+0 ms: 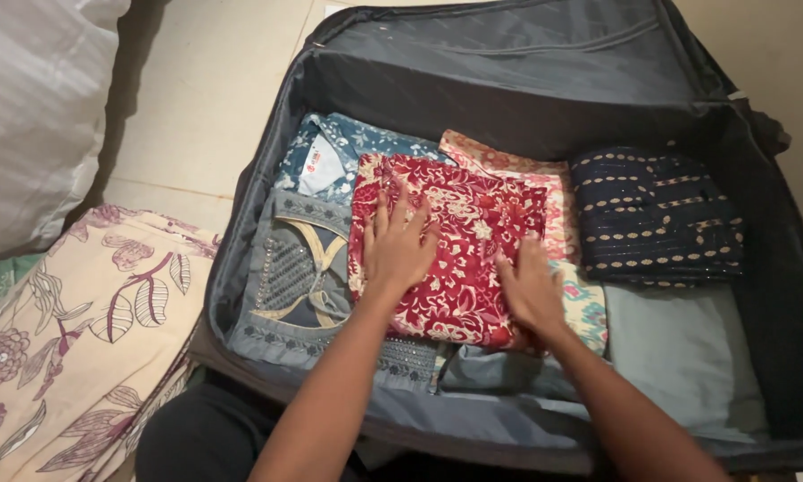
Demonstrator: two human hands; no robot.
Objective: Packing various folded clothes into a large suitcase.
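The left hand (398, 250) and right hand (528, 290) lie flat, fingers spread, gripping nothing, on a folded red floral cotton garment (459, 236) atop the clothes in an open dark fabric suitcase (508, 80). The step looks like pressing it level; next calls for even downward pressure.

A cream floral cloth (80, 339) lies left of the suitcase, a white pillow (35, 107) behind it, on the pale floor (214, 89).

Both hands press flat on a folded red floral garment (459, 245) in an open dark suitcase (526, 98): left hand (397, 245) fingers spread, right hand (531, 290) at its lower edge, a navy dotted garment (656, 214) just beside
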